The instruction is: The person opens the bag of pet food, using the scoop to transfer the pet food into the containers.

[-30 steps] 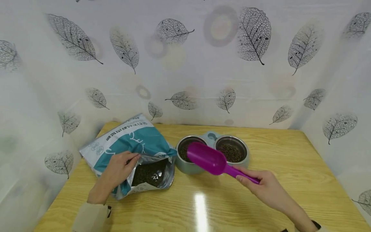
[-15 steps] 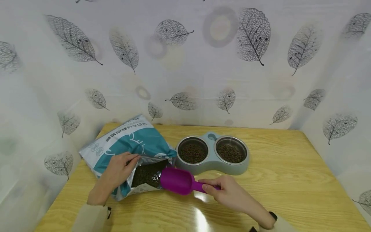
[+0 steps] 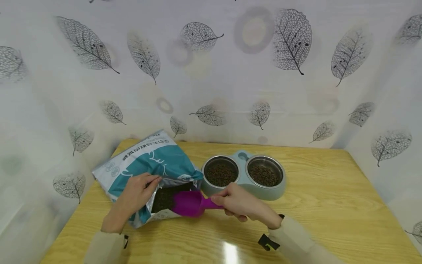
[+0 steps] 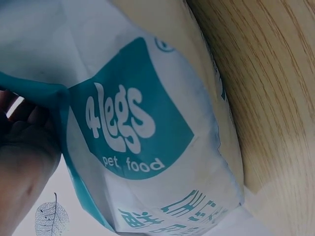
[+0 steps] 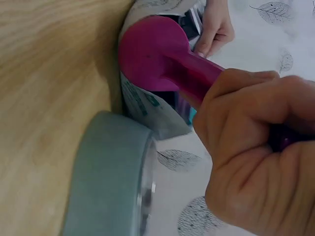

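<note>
A teal and white pet food bag lies on its side, its mouth facing the front right and dark kibble showing inside. My left hand pinches the upper edge of that mouth; in the left wrist view the hand is at the bag's edge. My right hand grips the handle of a purple scoop, whose front end is in the bag's opening against the kibble. In the right wrist view the fingers curl round the scoop's handle.
Just right of the bag stands a pale blue-green double pet bowl with two steel-rimmed bowls, both holding brown kibble. The wooden table ends at a leaf-patterned curtain behind and at the sides.
My right hand has brought the scoop from over the bowls down and left, its front end now inside the bag's mouth. My left hand stays at the bag's edge.
</note>
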Action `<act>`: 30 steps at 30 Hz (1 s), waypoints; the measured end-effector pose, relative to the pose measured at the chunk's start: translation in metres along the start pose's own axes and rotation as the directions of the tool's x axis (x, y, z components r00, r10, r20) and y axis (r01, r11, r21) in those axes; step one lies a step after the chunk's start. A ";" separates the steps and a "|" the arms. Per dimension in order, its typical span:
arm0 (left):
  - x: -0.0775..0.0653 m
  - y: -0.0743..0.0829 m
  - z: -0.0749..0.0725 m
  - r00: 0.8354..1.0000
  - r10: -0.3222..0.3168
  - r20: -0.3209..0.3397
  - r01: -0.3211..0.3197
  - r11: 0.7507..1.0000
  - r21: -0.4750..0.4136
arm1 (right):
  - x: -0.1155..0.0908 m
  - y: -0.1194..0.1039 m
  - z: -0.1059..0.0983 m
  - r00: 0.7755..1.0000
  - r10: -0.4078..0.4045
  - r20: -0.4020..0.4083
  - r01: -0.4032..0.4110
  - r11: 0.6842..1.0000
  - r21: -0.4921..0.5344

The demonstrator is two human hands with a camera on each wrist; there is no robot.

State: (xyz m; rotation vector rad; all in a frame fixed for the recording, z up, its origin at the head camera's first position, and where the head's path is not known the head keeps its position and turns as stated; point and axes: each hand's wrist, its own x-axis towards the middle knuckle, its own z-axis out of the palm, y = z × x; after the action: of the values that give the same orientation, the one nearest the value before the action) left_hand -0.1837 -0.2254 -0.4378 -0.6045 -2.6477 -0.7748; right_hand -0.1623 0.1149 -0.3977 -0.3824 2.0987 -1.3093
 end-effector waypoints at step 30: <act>0.001 0.000 0.002 1.000 -0.008 0.003 0.008 1.000 0.024 | -0.012 0.079 0.008 0.997 -0.040 -0.073 0.054 0.976 0.211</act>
State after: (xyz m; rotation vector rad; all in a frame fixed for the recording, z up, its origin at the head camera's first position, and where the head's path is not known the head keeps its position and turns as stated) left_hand -0.1844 -0.2241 -0.4390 -0.5893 -2.6597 -0.7436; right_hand -0.1421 0.1526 -0.4660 -0.3000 1.9888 -1.5780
